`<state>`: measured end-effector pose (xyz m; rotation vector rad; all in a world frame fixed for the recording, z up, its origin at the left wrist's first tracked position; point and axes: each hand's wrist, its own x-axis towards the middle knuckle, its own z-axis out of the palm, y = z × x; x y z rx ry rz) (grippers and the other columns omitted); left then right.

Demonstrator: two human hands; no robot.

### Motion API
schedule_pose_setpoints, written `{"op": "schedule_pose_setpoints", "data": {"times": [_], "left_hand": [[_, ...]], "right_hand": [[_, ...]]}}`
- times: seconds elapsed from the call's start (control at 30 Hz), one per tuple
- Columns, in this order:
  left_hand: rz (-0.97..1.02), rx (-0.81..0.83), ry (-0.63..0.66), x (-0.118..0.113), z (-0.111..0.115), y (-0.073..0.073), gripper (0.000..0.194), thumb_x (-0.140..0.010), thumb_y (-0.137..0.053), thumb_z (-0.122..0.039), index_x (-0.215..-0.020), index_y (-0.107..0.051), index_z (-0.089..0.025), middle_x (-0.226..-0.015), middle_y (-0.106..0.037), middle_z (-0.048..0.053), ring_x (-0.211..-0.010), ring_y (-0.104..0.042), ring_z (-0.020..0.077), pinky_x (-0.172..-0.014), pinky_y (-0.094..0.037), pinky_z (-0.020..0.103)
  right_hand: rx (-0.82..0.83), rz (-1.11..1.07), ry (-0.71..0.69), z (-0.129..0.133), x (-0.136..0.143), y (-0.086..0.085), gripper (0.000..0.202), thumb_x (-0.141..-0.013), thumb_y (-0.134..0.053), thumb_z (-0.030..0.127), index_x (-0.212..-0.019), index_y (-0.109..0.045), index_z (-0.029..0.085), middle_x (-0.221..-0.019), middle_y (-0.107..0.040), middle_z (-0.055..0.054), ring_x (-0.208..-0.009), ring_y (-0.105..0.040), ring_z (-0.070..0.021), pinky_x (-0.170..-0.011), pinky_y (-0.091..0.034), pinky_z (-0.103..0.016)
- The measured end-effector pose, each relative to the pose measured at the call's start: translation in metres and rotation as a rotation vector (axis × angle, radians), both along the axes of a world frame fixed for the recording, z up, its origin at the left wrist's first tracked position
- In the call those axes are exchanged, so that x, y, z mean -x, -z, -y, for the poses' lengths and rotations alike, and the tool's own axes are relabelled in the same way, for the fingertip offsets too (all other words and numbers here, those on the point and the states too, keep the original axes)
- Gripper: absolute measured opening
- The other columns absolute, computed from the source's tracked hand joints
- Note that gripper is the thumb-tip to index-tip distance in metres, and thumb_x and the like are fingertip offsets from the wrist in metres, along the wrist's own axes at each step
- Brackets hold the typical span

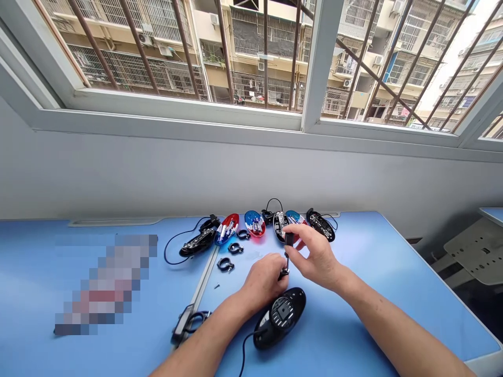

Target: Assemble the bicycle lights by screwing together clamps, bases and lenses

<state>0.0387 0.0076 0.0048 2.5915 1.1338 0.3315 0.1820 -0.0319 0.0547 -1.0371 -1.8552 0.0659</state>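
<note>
In the middle of the desk, my left hand (265, 277) is closed round a small black clamp (283, 272), mostly hidden by the fingers. My right hand (314, 254) pinches the black handle of a screwdriver (289, 240), held upright. Its metal shaft points down at the clamp, and the tip meets it there. Just below my hands lies a black oval light housing (280, 318) with a round ribbed mount facing up and a cable trailing off. A loose screw (217, 286) rests on the desk left of my left hand.
Several black ring clamps (225, 264) lie left of my hands. Behind them stand opened black housings (198, 242) with cables and red-and-blue covers (227, 229) holding batteries. A blurred packet (106, 285) is at the left of the blue desk (377, 314), below a barred window (188, 112).
</note>
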Motion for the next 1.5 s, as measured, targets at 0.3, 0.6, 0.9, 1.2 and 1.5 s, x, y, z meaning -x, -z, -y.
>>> {"op": "schedule_pose_setpoints", "data": {"times": [0.3, 0.6, 0.9, 1.2, 1.5], "left_hand": [[0.004, 0.008, -0.014, -0.0005, -0.0001, 0.001, 0.013, -0.071, -0.052, -0.009, -0.074, -0.059, -0.019, -0.083, -0.067, 0.003, -0.078, -0.06, 0.0198, -0.067, -0.041, 0.026], [0.006, 0.014, -0.005, 0.0008, 0.0015, -0.0026, 0.015, -0.07, -0.052, -0.008, -0.076, -0.06, -0.019, -0.085, -0.067, 0.004, -0.082, -0.061, 0.0205, -0.07, -0.042, 0.027], [0.001, -0.006, -0.02, -0.0004, 0.0011, -0.0019, 0.012, -0.07, -0.051, -0.009, -0.07, -0.057, -0.019, -0.078, -0.065, 0.003, -0.075, -0.059, 0.0195, -0.066, -0.04, 0.026], [0.007, 0.003, -0.02, 0.0003, 0.0014, -0.0019, 0.015, -0.069, -0.052, -0.008, -0.075, -0.058, -0.02, -0.082, -0.066, 0.003, -0.078, -0.06, 0.0198, -0.068, -0.041, 0.026], [0.012, 0.004, 0.006, 0.0013, 0.0013, -0.003, 0.016, -0.069, -0.051, -0.007, -0.076, -0.059, -0.019, -0.085, -0.067, 0.004, -0.082, -0.061, 0.0203, -0.07, -0.042, 0.026]], "right_hand": [[0.018, 0.069, 0.052, 0.0011, 0.0001, -0.0012, 0.025, -0.082, -0.06, 0.019, -0.105, -0.054, 0.025, -0.089, -0.062, -0.004, -0.079, -0.056, -0.0172, -0.06, -0.051, -0.028], [0.084, -0.033, -0.005, 0.0032, 0.002, -0.0037, 0.035, -0.078, -0.047, 0.009, -0.111, -0.049, 0.023, -0.093, -0.065, -0.005, -0.077, -0.06, -0.0155, -0.063, -0.053, -0.028], [0.012, 0.026, 0.021, 0.0003, -0.0008, -0.0004, 0.026, -0.083, -0.055, 0.015, -0.107, -0.054, 0.025, -0.09, -0.062, -0.004, -0.077, -0.057, -0.016, -0.059, -0.052, -0.026], [0.066, 0.045, 0.031, 0.0043, 0.0015, -0.0049, 0.03, -0.081, -0.056, 0.015, -0.108, -0.051, 0.024, -0.094, -0.064, -0.004, -0.079, -0.059, -0.017, -0.062, -0.052, -0.028], [0.121, 0.002, -0.048, 0.0048, 0.0001, -0.0066, 0.039, -0.079, -0.048, 0.005, -0.113, -0.049, 0.024, -0.096, -0.064, -0.004, -0.08, -0.061, -0.0153, -0.065, -0.053, -0.028]]}}
